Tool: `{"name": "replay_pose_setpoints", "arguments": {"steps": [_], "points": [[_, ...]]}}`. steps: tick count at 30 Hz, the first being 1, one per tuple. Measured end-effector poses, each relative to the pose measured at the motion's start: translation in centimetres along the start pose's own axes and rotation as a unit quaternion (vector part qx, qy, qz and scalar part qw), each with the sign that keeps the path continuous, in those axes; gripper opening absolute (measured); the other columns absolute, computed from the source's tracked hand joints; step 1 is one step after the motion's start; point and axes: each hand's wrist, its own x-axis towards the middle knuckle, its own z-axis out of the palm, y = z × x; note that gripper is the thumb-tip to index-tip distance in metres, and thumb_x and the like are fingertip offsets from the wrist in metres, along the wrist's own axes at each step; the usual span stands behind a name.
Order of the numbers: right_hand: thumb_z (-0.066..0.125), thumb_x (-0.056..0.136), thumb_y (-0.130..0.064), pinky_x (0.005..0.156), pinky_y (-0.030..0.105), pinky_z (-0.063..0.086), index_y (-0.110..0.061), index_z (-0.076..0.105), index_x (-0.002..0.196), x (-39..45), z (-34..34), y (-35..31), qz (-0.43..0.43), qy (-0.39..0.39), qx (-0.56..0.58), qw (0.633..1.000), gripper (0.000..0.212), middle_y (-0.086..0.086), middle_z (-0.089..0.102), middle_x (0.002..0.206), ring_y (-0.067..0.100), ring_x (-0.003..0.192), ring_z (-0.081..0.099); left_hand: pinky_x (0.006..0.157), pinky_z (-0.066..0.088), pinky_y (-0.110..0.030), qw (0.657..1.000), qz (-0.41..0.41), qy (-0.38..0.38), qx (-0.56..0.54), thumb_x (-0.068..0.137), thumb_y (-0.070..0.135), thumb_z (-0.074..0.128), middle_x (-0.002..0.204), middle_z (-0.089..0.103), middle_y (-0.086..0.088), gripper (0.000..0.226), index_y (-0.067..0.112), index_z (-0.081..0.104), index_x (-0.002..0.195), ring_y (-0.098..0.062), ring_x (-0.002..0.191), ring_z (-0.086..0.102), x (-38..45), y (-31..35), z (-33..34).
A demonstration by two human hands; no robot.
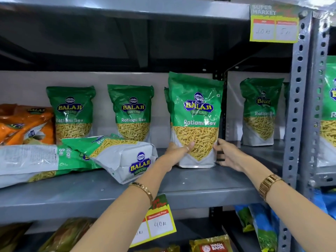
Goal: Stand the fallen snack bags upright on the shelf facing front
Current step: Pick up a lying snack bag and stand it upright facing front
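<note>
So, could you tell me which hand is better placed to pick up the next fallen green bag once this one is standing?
Probably the left hand. The fallen green bag lies just to its left, while the right hand is on the far side of the upright bag both hands hold.

grey metal shelf (200, 184) | upright green snack bags (132, 113) | toppled bags (123, 157) | orange bags (25, 122)

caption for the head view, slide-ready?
Both hands, left and right, steady an upright green bag on the shelf; two fallen bags lie left.
</note>
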Motion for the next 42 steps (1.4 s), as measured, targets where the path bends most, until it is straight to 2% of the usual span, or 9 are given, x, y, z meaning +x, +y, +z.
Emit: {"name": "replay_pose_setpoints", "arguments": {"steps": [9, 16, 21, 26, 29, 33, 37, 39, 42], "points": [[0.037, 0.098, -0.020, 0.116, 0.041, 0.023, -0.022, 0.047, 0.123, -1.4, -1.0, 0.5, 0.012, -0.041, -0.011, 0.999, 0.027, 0.005, 0.049, 0.139, 0.028, 0.130, 0.043, 0.113, 0.021, -0.037, 0.998, -0.015, -0.026, 0.048, 0.084, 0.059, 0.049, 0.156, 0.020, -0.008, 0.090, 0.011, 0.008, 0.147, -0.026, 0.142, 0.023, -1.0, -0.3, 0.0], [0.041, 0.096, -0.018, 0.089, 0.033, 0.036, -0.021, 0.048, 0.117, -3.8, -1.5, 1.1, -0.029, -0.054, 0.000, 0.998, 0.023, 0.004, 0.058, 0.117, 0.019, 0.093, 0.054, 0.115, 0.016, -0.038, 0.999, -0.007, -0.029, 0.043, 0.082, 0.063, 0.046, 0.159, 0.013, -0.005, 0.095, 0.014, 0.001, 0.149, -0.025, 0.145, 0.017, -2.8, -0.9, -0.2], [0.040, 0.092, -0.015, 0.083, 0.034, 0.039, -0.016, 0.052, 0.116, -5.2, -1.6, 0.8, -0.018, -0.067, 0.019, 0.997, 0.027, 0.005, 0.062, 0.112, 0.024, 0.101, 0.054, 0.118, 0.018, -0.042, 0.999, 0.008, -0.025, 0.019, 0.078, 0.066, 0.050, 0.157, 0.020, -0.004, 0.097, 0.015, 0.006, 0.149, -0.025, 0.143, 0.021, -3.9, -1.2, -0.4], [0.040, 0.086, -0.027, 0.071, 0.035, 0.033, -0.017, 0.055, 0.076, -6.6, -1.8, -1.0, 0.009, -0.059, -0.022, 0.998, 0.021, 0.004, 0.058, 0.082, 0.021, 0.073, 0.048, 0.116, 0.021, -0.040, 0.999, 0.036, -0.011, -0.021, 0.080, 0.059, 0.055, 0.156, 0.024, -0.005, 0.093, 0.013, 0.010, 0.148, -0.025, 0.141, 0.026, -4.8, -1.3, -0.3], [0.041, 0.087, -0.031, 0.078, 0.035, 0.034, -0.019, 0.056, 0.079, -6.3, -1.6, -3.1, -0.059, 0.024, 0.052, 0.997, 0.021, 0.003, 0.057, 0.084, 0.018, 0.075, 0.048, 0.115, 0.019, -0.038, 0.996, 0.064, 0.000, -0.059, 0.077, 0.051, 0.063, 0.158, 0.016, -0.005, 0.103, 0.013, 0.000, 0.149, -0.025, 0.143, 0.022, -5.2, -0.5, -0.4], [0.049, 0.093, -0.025, 0.054, 0.021, 0.046, -0.017, 0.057, 0.081, -5.7, -0.9, -6.6, -0.183, 0.118, 0.175, 0.960, 0.017, -0.007, 0.061, 0.065, 0.007, 0.056, 0.055, 0.109, 0.028, -0.031, 0.990, 0.111, 0.017, -0.091, 0.069, 0.027, 0.078, 0.146, 0.037, -0.002, 0.101, 0.012, 0.013, 0.144, -0.019, 0.132, 0.037, -5.1, 0.5, -0.9], [0.057, 0.090, -0.018, 0.048, 0.011, 0.047, -0.007, 0.060, 0.109, -4.5, -0.4, -8.5, -0.228, 0.169, 0.181, 0.942, 0.023, -0.004, 0.062, 0.084, 0.009, 0.068, 0.055, 0.103, 0.029, -0.021, 0.987, 0.138, 0.000, -0.076, 0.063, 0.013, 0.083, 0.134, 0.039, 0.009, 0.102, 0.017, 0.018, 0.141, -0.010, 0.123, 0.038, -4.8, 0.0, -0.9], [0.059, 0.088, -0.014, 0.064, 0.010, 0.051, -0.006, 0.062, 0.111, -3.7, -0.2, -8.9, -0.240, 0.203, 0.166, 0.935, 0.024, -0.001, 0.063, 0.099, 0.011, 0.082, 0.058, 0.102, 0.029, -0.019, 0.986, 0.148, -0.012, -0.071, 0.065, 0.013, 0.082, 0.133, 0.037, 0.010, 0.102, 0.019, 0.016, 0.143, -0.008, 0.125, 0.037, -4.6, -0.2, -0.9], [0.062, 0.086, -0.011, 0.102, 0.027, 0.041, -0.009, 0.067, 0.101, -3.0, -0.6, -9.9, -0.245, 0.249, 0.135, 0.927, 0.016, 0.004, 0.064, 0.116, 0.015, 0.103, 0.058, 0.112, 0.028, -0.029, 0.989, 0.139, -0.017, -0.054, 0.064, 0.023, 0.083, 0.141, 0.038, 0.005, 0.104, 0.021, 0.015, 0.142, -0.013, 0.131, 0.037, -4.1, -0.4, -1.0]]}}
